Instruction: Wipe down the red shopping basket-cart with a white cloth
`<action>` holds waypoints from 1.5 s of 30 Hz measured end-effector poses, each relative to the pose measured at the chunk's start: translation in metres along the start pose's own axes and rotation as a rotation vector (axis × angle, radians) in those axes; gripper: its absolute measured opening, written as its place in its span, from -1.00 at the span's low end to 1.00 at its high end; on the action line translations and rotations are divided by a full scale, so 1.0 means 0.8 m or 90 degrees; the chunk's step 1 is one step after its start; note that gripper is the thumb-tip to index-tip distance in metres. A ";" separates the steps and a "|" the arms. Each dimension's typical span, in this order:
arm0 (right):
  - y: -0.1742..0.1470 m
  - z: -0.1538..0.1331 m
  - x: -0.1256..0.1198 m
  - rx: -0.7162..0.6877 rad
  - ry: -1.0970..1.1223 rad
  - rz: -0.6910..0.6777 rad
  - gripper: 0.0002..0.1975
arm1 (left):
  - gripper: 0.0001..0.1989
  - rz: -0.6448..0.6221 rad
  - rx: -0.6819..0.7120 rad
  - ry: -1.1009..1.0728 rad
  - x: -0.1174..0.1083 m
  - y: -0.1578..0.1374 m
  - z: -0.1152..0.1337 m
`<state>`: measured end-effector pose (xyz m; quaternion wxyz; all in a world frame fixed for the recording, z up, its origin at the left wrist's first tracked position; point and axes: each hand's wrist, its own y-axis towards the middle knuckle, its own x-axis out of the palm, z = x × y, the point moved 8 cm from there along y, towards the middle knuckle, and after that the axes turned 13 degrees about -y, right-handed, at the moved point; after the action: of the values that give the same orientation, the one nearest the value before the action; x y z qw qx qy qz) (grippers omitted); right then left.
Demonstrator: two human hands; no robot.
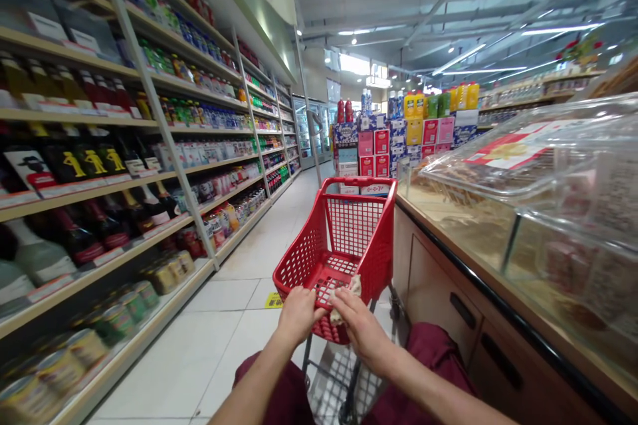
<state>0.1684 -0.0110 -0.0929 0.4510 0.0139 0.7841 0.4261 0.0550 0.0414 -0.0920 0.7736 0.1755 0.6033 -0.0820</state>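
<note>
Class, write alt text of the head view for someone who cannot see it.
A person's left hand grips the near rim of a red shopping cart; the right hand holds a pale cloth against it. Bottle shelves line the left, a counter the right.

From the wearer's head, the single view looks forward and down, close over the left hand (296, 316), right hand (359, 320) and cart (381, 255), then along the aisle (286, 220) to far boxes (381, 141), with shelves (149, 244) at left and the table (433, 265) near right.

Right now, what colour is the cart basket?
The cart basket is red, best seen in the head view.
</note>
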 end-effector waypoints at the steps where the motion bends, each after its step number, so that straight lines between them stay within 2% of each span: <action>1: 0.002 0.013 -0.016 0.043 0.033 0.016 -0.52 | -0.74 0.006 -0.003 -0.014 0.002 0.003 0.006; 5: 0.015 0.084 -0.071 0.298 0.121 0.086 -0.61 | -0.79 0.003 0.011 -0.093 0.009 0.013 0.019; 7: 0.021 0.103 -0.072 0.345 0.096 0.069 -0.68 | -0.77 0.007 0.002 -0.104 0.007 0.015 0.014; 10: 0.022 0.106 -0.052 0.280 -0.033 0.039 -0.68 | -0.75 0.008 -0.016 -0.102 0.005 0.019 0.008; 14: 0.000 0.107 -0.030 0.201 -0.186 0.039 -0.60 | -0.72 -0.024 0.029 -0.119 0.014 0.020 0.028; 16: -0.011 0.118 -0.031 0.193 -0.201 0.020 -0.54 | -0.66 -0.025 0.046 -0.127 0.019 0.018 0.036; 19: -0.014 0.135 -0.038 0.147 -0.195 -0.055 -0.42 | -0.52 -0.011 0.010 -0.123 0.026 0.014 0.027; 23: -0.014 0.148 -0.049 0.089 -0.168 -0.148 -0.55 | -0.45 -0.034 -0.004 -0.131 0.034 0.013 0.017; 25: -0.016 0.149 -0.054 0.119 -0.164 -0.119 -0.63 | -0.44 -0.040 -0.001 -0.137 0.036 0.014 0.021; 27: -0.016 0.137 -0.049 0.166 -0.180 -0.052 -0.65 | -0.42 -0.040 -0.007 -0.138 0.037 0.014 0.027; 30: -0.006 0.091 -0.013 0.170 -0.213 0.012 -0.61 | -0.38 -0.051 0.003 -0.139 0.041 0.013 0.035; 33: 0.011 0.054 0.022 0.127 -0.243 0.013 -0.58 | -0.34 -0.036 -0.002 -0.115 0.038 0.012 0.028; 36: 0.011 0.072 0.015 0.118 -0.289 0.001 -0.58 | -0.35 -0.022 -0.018 -0.071 0.028 0.013 0.013; 40: -0.014 0.132 -0.027 0.228 -0.372 0.026 -0.57 | -0.43 -0.025 0.008 -0.073 0.021 0.017 0.013; 42: -0.014 0.126 -0.017 0.230 -0.374 0.031 -0.57 | -0.46 -0.018 0.008 -0.085 0.020 0.020 0.015; 45: 0.005 0.074 0.029 0.140 -0.328 0.035 -0.57 | -0.47 -0.022 0.021 -0.094 0.022 0.021 0.017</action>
<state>0.1962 0.0399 -0.1197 0.6197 0.1919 0.6845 0.3326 0.0779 0.0534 -0.1033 0.8113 0.1710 0.5464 -0.1180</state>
